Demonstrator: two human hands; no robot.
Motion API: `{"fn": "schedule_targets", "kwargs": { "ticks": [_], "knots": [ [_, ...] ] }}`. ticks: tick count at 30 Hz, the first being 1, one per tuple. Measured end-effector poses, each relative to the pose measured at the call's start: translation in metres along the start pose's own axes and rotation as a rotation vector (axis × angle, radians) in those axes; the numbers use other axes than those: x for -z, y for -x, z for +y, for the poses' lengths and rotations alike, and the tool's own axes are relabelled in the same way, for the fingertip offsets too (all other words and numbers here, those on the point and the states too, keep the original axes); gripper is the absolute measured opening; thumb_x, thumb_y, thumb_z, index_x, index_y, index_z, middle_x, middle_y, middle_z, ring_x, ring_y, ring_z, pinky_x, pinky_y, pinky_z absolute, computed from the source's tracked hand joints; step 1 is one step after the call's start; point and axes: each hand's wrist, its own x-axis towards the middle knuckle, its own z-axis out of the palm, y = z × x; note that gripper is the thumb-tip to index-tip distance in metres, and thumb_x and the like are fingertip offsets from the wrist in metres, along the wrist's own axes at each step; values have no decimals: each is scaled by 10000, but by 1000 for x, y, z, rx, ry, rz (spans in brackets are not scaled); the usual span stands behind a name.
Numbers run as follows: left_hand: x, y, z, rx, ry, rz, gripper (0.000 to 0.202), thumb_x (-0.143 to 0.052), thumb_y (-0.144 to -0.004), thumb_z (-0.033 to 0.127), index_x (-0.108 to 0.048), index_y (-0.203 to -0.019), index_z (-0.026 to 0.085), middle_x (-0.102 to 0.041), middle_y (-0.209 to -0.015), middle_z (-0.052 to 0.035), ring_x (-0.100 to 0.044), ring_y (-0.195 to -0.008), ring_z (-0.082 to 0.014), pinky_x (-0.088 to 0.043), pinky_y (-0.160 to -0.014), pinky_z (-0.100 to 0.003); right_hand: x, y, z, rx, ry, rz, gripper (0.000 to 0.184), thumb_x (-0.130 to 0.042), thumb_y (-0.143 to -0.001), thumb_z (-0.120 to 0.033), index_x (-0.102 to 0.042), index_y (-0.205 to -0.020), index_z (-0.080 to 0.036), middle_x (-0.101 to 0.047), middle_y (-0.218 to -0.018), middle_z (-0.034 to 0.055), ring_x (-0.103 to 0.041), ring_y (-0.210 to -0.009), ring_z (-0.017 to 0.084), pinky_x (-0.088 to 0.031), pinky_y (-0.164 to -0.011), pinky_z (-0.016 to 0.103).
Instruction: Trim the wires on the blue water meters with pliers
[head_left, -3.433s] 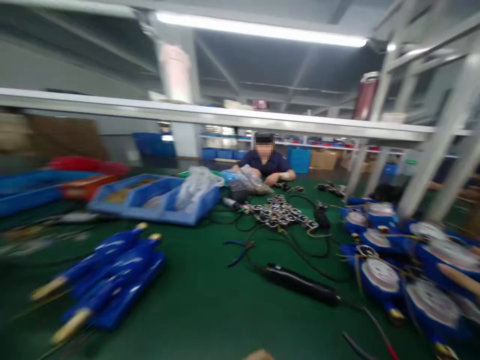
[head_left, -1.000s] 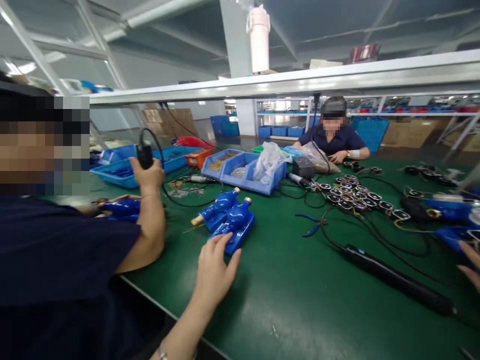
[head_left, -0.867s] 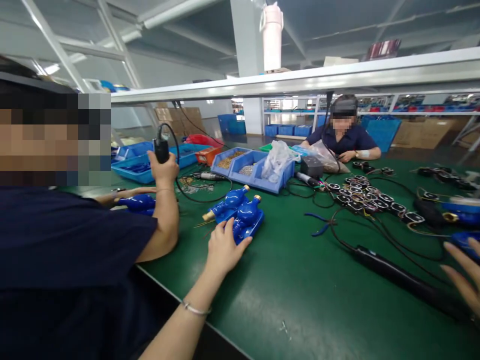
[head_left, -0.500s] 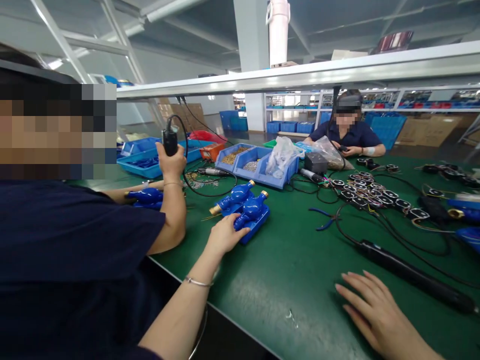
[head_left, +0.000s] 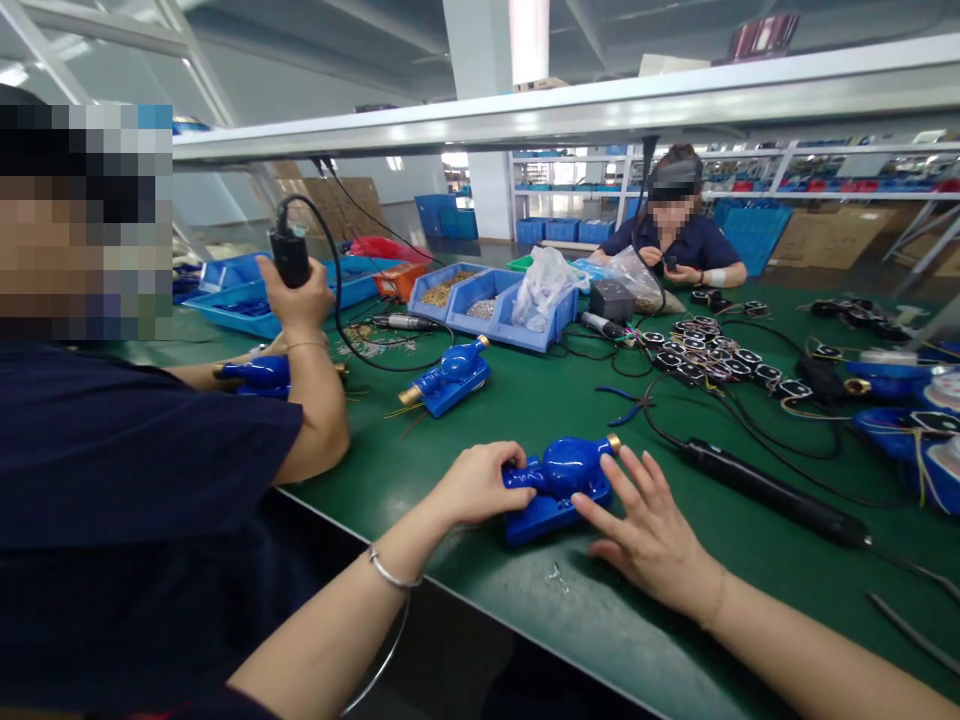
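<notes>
While my left hand [head_left: 480, 485] clasps the blue meter body [head_left: 559, 478], lower centre | right hand [head_left: 649, 525] splayed, fingertips touching it | step, I judge: squaring it up | next needs right fingers closing.

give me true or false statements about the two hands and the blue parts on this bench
The left hand holds one end of the blue bulbous housing with a brass end. True.
The right hand is clenched in a fist. False: its fingers are spread, touching the housing.
A second blue housing lies farther back on the green mat. True.
The right hand holds the long black corded tool. False: it lies on the mat.
</notes>
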Motion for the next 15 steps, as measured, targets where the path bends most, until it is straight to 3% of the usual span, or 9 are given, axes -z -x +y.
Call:
{"fn": "schedule_targets", "kwargs": {
  "ticks": [4, 8, 10, 12, 15],
  "knots": [
    [-4, -14, 30, -115, 68, -179, 322, -570, -849, 429, -571, -987, 138, -587, -866, -21, -575, -759, -149, -505, -710, -336, 15, 0, 2, 37, 34, -90, 794, -696, -736, -283, -283, -1410, -354, -160, -1462, 126, -202, -1316, 403, -147, -1051, 667],
    [-12, -26, 52, -215, 163, -361, 316, -553, -865, 427, -582, -969, 130, -600, -836, -15, -585, -722, -133, -517, -659, -300, 33, 15, 7, -10, 24, -121, 758, -673, -673, -383, -404, -1370, -256, -334, -1349, 175, -365, -1207, 395, -339, -990, 606],
    [-15, -34, 54, -222, 181, -385, 311, -545, -873, 418, -583, -984, 130, -609, -877, -25, -595, -744, -134, -525, -666, -299, 40, 27, 9, -55, 16, -126, 718, -667, -672, -446, -458, -1331, -254, -391, -1296, 160, -433, -1149, 359, -440, -932, 544],
    [-15, -42, 48, -161, 157, -302, 322, -530, -881, 419, -576, -1018, 132, -610, -928, -39, -600, -774, -141, -530, -687, -313, 45, 42, 11, -156, -10, -146, 669, -665, -677, -514, -503, -1284, -285, -436, -1263, 125, -492, -1098, 320, -511, -880, 482],
    [-4, -53, 19, 57, 40, 18, 348, -496, -898, 413, -533, -1124, 151, -580, -1069, -73, -586, -917, -183, -510, -805, -391, 51, 63, 22, -396, -167, -274, 512, -614, -734, -583, -563, -1190, -355, -520, -1186, 51, -577, -1003, 251, -559, -840, 387]
  ]
}}
